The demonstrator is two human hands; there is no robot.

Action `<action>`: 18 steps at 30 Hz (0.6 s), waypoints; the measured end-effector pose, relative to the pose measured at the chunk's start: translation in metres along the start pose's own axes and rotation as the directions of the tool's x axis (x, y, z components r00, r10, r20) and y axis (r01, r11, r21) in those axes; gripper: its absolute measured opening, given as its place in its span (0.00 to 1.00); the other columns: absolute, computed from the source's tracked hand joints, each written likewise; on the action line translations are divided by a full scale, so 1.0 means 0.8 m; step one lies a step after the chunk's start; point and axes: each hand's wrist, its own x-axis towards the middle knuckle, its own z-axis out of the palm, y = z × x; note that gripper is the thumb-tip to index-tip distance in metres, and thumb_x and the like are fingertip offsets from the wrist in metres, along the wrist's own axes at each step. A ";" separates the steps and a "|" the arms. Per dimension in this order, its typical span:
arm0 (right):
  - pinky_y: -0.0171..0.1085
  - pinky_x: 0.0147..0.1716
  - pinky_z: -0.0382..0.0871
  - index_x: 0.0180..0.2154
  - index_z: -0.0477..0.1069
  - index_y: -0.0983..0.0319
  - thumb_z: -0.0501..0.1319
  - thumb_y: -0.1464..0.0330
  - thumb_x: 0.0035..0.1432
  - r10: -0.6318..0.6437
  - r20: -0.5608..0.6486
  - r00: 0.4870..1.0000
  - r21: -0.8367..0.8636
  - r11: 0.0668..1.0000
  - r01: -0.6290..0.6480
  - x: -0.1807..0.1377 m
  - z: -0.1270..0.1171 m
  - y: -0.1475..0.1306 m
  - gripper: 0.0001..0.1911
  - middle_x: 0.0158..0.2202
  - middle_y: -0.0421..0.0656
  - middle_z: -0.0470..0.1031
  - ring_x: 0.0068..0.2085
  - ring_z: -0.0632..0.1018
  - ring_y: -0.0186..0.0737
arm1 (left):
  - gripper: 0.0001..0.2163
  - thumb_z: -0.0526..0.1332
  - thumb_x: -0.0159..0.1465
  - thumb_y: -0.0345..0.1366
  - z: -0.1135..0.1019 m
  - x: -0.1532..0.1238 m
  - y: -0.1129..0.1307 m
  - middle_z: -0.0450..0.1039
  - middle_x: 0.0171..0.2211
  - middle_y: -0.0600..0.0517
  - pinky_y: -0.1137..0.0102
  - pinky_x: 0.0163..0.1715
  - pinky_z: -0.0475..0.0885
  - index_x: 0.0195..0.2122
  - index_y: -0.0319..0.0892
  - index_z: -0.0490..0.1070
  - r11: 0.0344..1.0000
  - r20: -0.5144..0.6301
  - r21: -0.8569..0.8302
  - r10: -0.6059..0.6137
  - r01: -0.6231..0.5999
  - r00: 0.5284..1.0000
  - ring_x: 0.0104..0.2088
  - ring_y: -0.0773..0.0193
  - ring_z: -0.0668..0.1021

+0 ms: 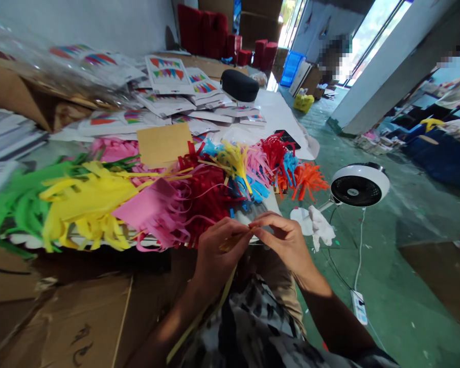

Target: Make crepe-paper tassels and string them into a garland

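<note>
Both hands meet over my lap at the table's front edge. My left hand is closed round a yellow paper strip, and a long pale yellow length trails below it along my forearm. Thumb and fingers of my right hand pinch the strip's end against the left fingertips. Just beyond lie cut tissue paper fringes: green, yellow, pink and dark red. Bunched tassels in yellow, blue and orange are heaped to the right.
Packets with printed bunting pictures are piled at the back, near a black case. A phone lies by the tassels. On my right stands a fan, its cable reaching a power strip. Cardboard is at lower left.
</note>
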 end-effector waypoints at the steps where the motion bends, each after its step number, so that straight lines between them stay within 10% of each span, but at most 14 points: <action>1: 0.41 0.46 0.74 0.38 0.82 0.56 0.70 0.61 0.63 0.005 0.002 1.000 0.004 1.000 -0.005 -0.001 0.000 0.000 0.06 0.40 0.42 0.83 0.43 0.81 0.42 | 0.06 0.68 0.67 0.35 0.001 0.000 0.000 0.78 0.30 0.52 0.71 0.34 0.69 0.32 0.43 0.79 1.000 -0.004 0.000 -0.003 0.003 1.000 0.31 0.66 0.77; 9: 0.40 0.43 0.72 0.38 0.80 0.57 0.66 0.60 0.67 -0.082 -0.099 0.992 -0.160 0.985 0.066 -0.010 0.004 0.001 0.09 0.37 0.42 0.80 0.40 0.79 0.42 | 0.10 0.69 0.65 0.42 0.012 -0.001 -0.001 0.77 0.29 0.52 0.72 0.33 0.70 0.31 0.42 0.78 0.995 -0.038 -0.023 -0.097 0.096 0.995 0.30 0.65 0.77; 18: 0.40 0.45 0.75 0.40 0.84 0.55 0.70 0.61 0.64 0.050 -0.012 0.999 0.041 0.998 -0.049 -0.010 -0.002 0.012 0.06 0.42 0.42 0.84 0.43 0.82 0.42 | 0.08 0.70 0.65 0.39 0.011 0.000 -0.005 0.78 0.30 0.52 0.72 0.35 0.71 0.31 0.43 0.79 0.998 -0.017 -0.038 -0.048 0.047 0.999 0.32 0.65 0.78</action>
